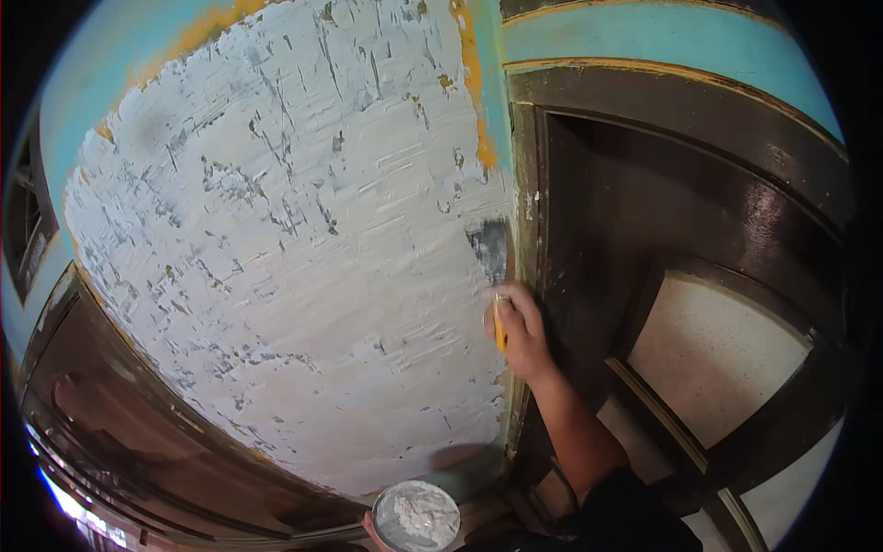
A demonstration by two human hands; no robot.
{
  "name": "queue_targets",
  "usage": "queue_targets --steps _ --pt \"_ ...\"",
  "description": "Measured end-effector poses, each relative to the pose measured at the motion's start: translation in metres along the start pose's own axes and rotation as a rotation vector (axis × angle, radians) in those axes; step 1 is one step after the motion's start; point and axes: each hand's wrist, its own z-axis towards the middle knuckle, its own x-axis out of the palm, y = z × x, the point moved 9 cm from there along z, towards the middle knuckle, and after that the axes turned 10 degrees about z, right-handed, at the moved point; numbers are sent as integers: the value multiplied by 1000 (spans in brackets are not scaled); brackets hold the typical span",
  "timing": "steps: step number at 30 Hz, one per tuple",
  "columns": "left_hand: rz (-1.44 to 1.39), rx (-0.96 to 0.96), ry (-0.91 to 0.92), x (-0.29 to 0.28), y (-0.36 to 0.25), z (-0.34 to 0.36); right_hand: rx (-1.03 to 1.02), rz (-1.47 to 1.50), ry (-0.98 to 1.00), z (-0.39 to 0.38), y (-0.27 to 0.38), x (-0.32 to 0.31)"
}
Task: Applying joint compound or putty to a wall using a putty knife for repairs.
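Observation:
My right hand (pixel 522 333) is closed round the yellow handle of a putty knife (pixel 490 251). Its broad grey blade lies against the wall (pixel 322 239), close to the dark door frame. Rough white putty covers most of this wall, with grey streaks and gaps showing through. Low in the picture, my left hand (pixel 371 529) holds a round tub (pixel 416 517) with white putty in it. Only a bit of that hand shows at the tub's left side; the rest is hidden.
A dark brown door frame (pixel 531 239) borders the wall on the right, with a dark recess beyond it. Brown woodwork (pixel 138 405) runs along the lower left. Turquoise paint with orange edges (pixel 644 37) surrounds the putty. A pale panel (pixel 717 354) sits at the right.

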Motion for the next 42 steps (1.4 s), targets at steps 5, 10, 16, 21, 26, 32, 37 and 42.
queue_targets --steps 5,10,16,21,26,32,37,42 --pt "-28 46 2 -16 -6 -3 305 261 -193 -73 -102 -39" --pt "-53 166 141 -14 -12 -4 475 100 -249 -244 -151 -87" --pt "-85 258 215 -11 -17 -1 463 12 35 -189 -127 -64" --pt "100 170 236 31 -10 24 349 -58 185 -146 -108 -35" --pt "169 251 110 33 2 14 401 10 242 -160 -109 -21" --pt "174 282 -94 -13 32 -3 477 92 252 -166 -132 -19" --pt "59 241 -5 -5 29 -7 577 76 285 -176 -145 -11" --pt "119 269 63 12 7 -8 567 46 324 -182 -137 1"
